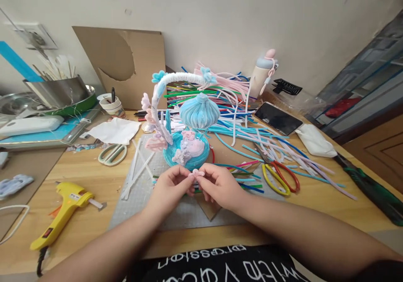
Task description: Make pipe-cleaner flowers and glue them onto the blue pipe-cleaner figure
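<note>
Between the fingertips of both hands is a small pale pink pipe-cleaner piece (196, 173), looped like a little flower or bow. My left hand (174, 183) pinches its left side, and my right hand (218, 185) pinches its right. Just beyond them stands a pipe-cleaner decoration with a round blue base (168, 156), a white arched handle (185, 77) and a blue shell (200, 110) under the arch. Pink and white pieces and a glittery star (182, 157) sit on the base. Pink flowers climb the arch's left side. Both hands are above a grey cutting mat (135, 210).
A yellow glue gun (67, 210) lies at the left, near pale-handled scissors (112, 155). Red-and-yellow scissors (280, 179) lie right of the mat. Many pipe cleaners (220, 126) cover the back, with a phone (278, 117), a bottle (262, 74) and cut cardboard (147, 63).
</note>
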### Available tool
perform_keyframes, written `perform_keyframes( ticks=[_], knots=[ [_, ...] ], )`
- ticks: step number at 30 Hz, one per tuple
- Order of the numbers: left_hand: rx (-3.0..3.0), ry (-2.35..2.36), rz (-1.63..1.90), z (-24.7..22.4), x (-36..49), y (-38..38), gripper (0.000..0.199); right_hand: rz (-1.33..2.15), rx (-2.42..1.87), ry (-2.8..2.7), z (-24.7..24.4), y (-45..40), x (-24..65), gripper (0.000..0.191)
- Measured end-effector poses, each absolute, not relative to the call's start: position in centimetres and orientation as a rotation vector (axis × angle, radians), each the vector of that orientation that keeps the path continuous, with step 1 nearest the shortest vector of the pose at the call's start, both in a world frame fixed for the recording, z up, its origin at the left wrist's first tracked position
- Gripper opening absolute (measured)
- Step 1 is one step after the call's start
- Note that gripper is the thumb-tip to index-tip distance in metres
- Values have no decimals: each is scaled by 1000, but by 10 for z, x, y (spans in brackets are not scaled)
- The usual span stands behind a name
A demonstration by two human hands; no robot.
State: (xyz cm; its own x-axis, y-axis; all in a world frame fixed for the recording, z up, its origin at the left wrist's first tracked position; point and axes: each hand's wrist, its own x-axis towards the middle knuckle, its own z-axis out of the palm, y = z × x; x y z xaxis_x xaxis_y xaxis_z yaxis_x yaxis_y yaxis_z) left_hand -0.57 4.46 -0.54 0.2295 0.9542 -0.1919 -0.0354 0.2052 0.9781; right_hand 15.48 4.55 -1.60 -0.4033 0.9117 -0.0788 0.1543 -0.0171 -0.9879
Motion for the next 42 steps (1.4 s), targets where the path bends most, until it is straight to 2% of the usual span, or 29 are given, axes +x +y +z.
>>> perform_keyframes(
  ticks=[5, 10, 17, 24, 29, 34, 40, 42],
  knots=[
    [1370, 1216, 819, 5, -7, 49, 21, 1392, -1122, -1645, -14, 48, 158, 26],
    [1379, 1282, 817, 10, 1, 53, 18, 1300, -1127, -1676, -16, 53, 161, 22],
    [1323, 1273, 923, -7, 10, 51, 14, 944, -1193, -1806, -22, 52, 159, 24],
    [1348, 1193, 943, -2, 3, 51, 17, 1235, -1171, -1733, -20, 55, 157, 21],
    [1105, 1064, 991, -3, 0, 50, 26, 1457, -1086, -1534, -21, 51, 155, 23],
    [1133, 1075, 961, -6, 1, 50, 24, 1335, -1130, -1643, -26, 50, 156, 20],
    [1213, 1152, 929, -9, 3, 45, 20, 953, -1189, -1813, -27, 46, 155, 20],
    [1201, 1143, 925, -9, 3, 44, 19, 945, -1202, -1814, -26, 48, 155, 20]
  ],
)
